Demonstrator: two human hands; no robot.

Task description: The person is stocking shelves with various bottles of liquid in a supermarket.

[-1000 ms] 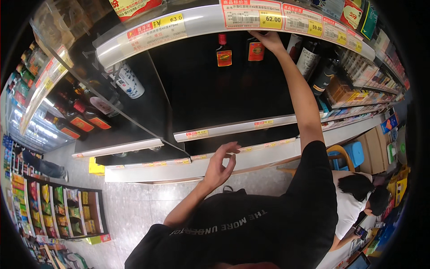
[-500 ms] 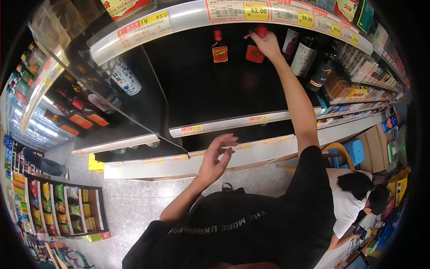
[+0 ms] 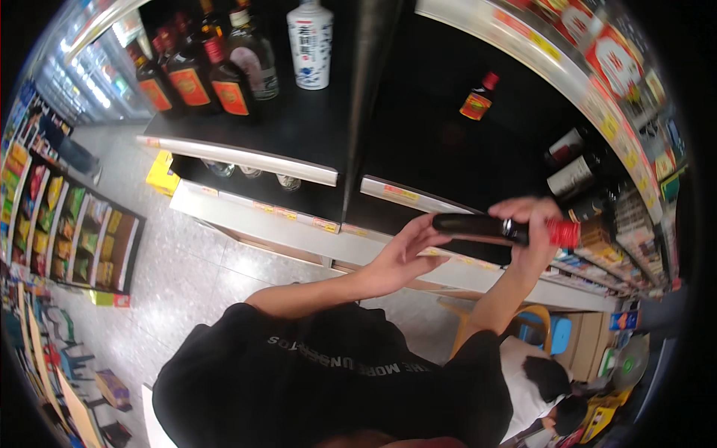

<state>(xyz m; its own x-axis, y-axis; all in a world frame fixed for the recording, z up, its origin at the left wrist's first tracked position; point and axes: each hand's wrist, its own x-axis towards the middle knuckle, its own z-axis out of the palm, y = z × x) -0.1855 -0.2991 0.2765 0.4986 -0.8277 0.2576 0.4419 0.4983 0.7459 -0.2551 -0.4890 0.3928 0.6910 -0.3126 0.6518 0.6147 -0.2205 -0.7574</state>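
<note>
A dark glass bottle (image 3: 478, 226) with a red cap lies nearly level in front of my chest, off the shelf. My right hand (image 3: 532, 228) is closed round its neck end, just below the cap, and is slightly blurred. At the base end, the fingers of my left hand (image 3: 407, 257) curl against the glass, with the thumb held lower and apart. Beyond them, a small bottle (image 3: 478, 97) with a red cap and orange label stands on the black shelf (image 3: 418, 142). The front label of the held bottle is turned out of sight.
Several wine bottles (image 3: 573, 173) stand at the shelf's right end. Left of the divider (image 3: 360, 97) are a white-and-blue bottle (image 3: 311, 45) and several orange-labelled bottles (image 3: 230, 88). A snack rack (image 3: 67, 224) stands at far left. A person in white (image 3: 523, 388) is at lower right, near a wooden chair (image 3: 549, 321).
My right hand has brought the bottle off the shelf toward my chest, tipped onto its side. My left hand has come to its base. The view has swung to the left.
</note>
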